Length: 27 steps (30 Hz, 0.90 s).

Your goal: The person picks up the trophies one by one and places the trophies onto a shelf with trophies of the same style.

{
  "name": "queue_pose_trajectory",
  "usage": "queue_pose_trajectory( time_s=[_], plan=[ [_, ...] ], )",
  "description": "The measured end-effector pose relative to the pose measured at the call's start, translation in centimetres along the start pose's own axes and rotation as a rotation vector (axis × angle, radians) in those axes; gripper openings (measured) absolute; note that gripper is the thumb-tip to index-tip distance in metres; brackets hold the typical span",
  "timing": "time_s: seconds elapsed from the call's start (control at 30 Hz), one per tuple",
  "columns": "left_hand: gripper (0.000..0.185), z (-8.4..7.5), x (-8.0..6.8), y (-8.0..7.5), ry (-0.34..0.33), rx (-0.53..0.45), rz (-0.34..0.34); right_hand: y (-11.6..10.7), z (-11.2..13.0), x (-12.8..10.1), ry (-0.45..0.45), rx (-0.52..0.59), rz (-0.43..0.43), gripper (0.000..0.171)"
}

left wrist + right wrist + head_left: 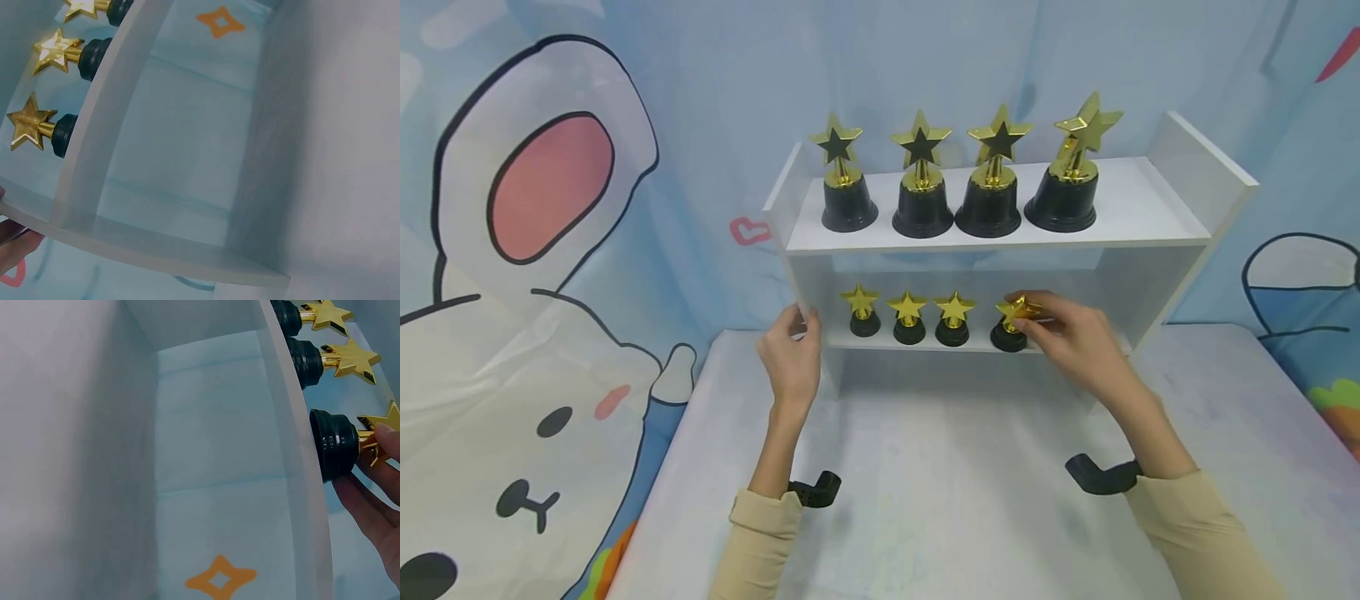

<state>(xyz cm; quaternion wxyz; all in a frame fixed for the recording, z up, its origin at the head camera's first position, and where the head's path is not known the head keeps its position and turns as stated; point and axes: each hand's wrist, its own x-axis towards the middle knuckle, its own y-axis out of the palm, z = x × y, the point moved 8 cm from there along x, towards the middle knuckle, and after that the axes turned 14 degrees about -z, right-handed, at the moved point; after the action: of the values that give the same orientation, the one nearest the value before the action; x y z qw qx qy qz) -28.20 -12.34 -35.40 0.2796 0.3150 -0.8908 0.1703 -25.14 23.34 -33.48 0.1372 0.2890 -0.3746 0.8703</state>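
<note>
My right hand (1078, 337) pinches a small gold star trophy (1008, 337) by its star, at the right end of the lower row. In the right wrist view its black base (337, 445) juts a little over the front edge of the lower board, tilted slightly. To its left on that board stand three matching small trophies (952, 332). My left hand (792, 358) grips the left side panel (811, 287) of the white shelf, with fingers on the panel's outer side; in the left wrist view only fingertips (19, 247) show.
Several larger star trophies (922, 208) stand in a row on the upper board (1150, 196). Under the lower board is an open bay. The shelf stands on a pale table (940, 483) against a blue cartoon curtain (700, 125).
</note>
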Motion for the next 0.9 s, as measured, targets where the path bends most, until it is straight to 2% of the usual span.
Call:
queue_pose_trajectory(
  time_s=[0.23, 0.43, 0.6, 0.73, 0.9],
  plan=[
    [0.022, -0.3, -0.4, 0.2, -0.015, -0.006, 0.018, 0.7, -0.7, 0.5, 0.053, -0.003, 0.033, 0.03],
    [0.022, -0.6, -1.0, 0.5, -0.019, -0.011, 0.029, 0.5, -1.2, -0.1, 0.099, -0.018, 0.037, 0.033],
    [0.021, -0.2, -0.9, 0.7, -0.033, -0.011, 0.022, 0.3, -1.6, -0.5, 0.138, -0.019, 0.041, 0.049],
    [0.029, 0.8, -1.0, 0.8, -0.107, 0.016, 0.043, -0.1, -1.7, -0.7, 0.149, 0.01, 0.013, 0.064],
    [0.059, 2.2, -2.5, 0.5, -0.259, 0.065, 0.157, -1.7, -1.7, -2.4, 0.104, 0.024, -0.12, 0.056]
  ],
)
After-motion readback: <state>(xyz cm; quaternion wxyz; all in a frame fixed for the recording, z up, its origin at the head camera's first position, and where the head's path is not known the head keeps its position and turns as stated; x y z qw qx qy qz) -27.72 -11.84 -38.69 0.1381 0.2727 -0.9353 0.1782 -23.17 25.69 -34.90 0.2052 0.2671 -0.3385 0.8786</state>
